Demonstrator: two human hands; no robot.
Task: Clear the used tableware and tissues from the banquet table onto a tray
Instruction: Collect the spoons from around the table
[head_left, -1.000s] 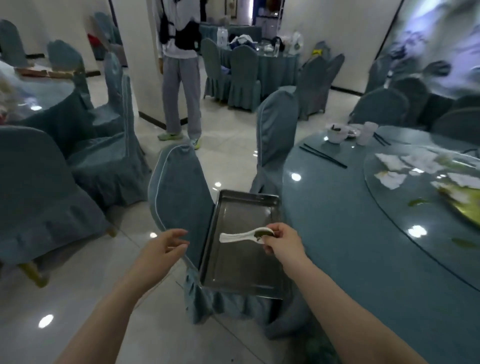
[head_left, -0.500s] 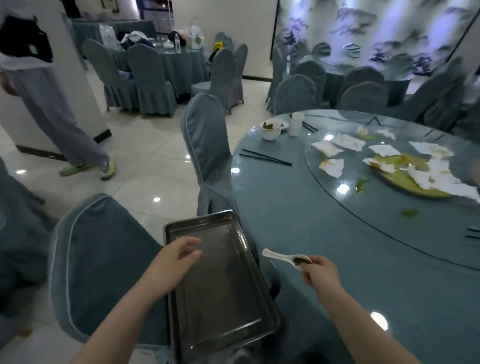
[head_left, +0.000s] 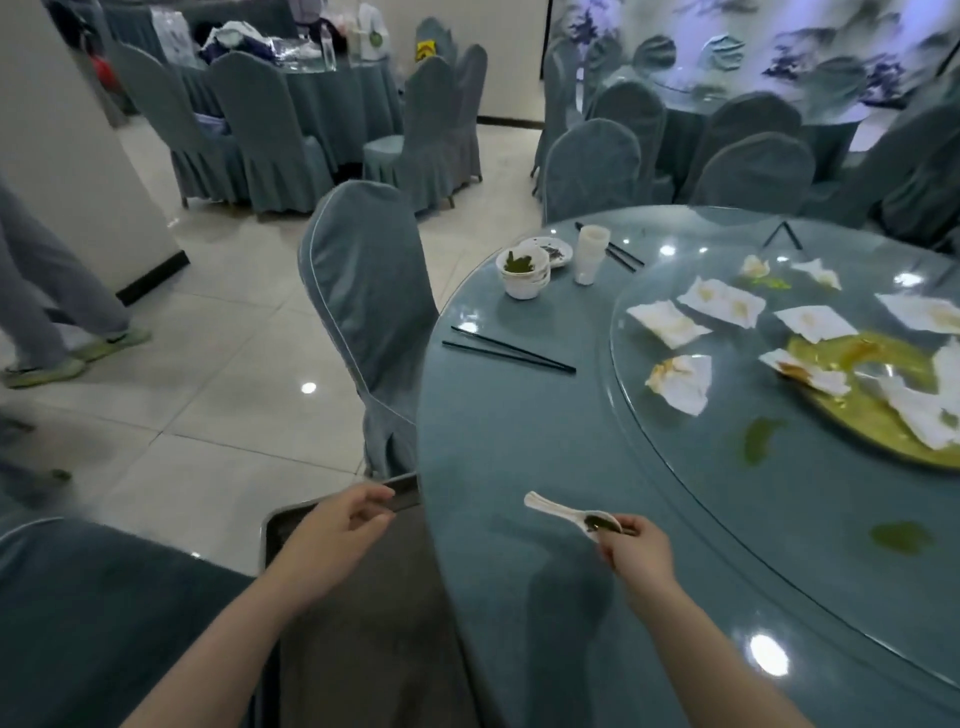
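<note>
My right hand (head_left: 638, 545) pinches a white ceramic spoon (head_left: 563, 514) by its bowl, which holds green scraps, just above the teal banquet table (head_left: 519, 426). My left hand (head_left: 332, 530) hovers with loosely curled fingers over the far rim of the metal tray (head_left: 374, 623), which rests on a chair at the table's left edge. Farther along the table lie black chopsticks (head_left: 509, 353), stacked white bowls (head_left: 522, 273), a small plate (head_left: 553, 252) and stacked cups (head_left: 589, 254). Used tissues (head_left: 670, 322) lie scattered on the glass turntable (head_left: 701, 447).
A covered chair (head_left: 371, 301) stands tucked against the table just beyond the tray. A person's legs (head_left: 36, 312) cross the tiled floor at left, beside a white pillar (head_left: 67, 135). A yellow-green spill (head_left: 862, 395) spreads over the turntable. More tables and chairs fill the back.
My view has swung right toward the table. My right hand has carried the spoon off the tray and out over the tabletop; my left hand stays above the tray.
</note>
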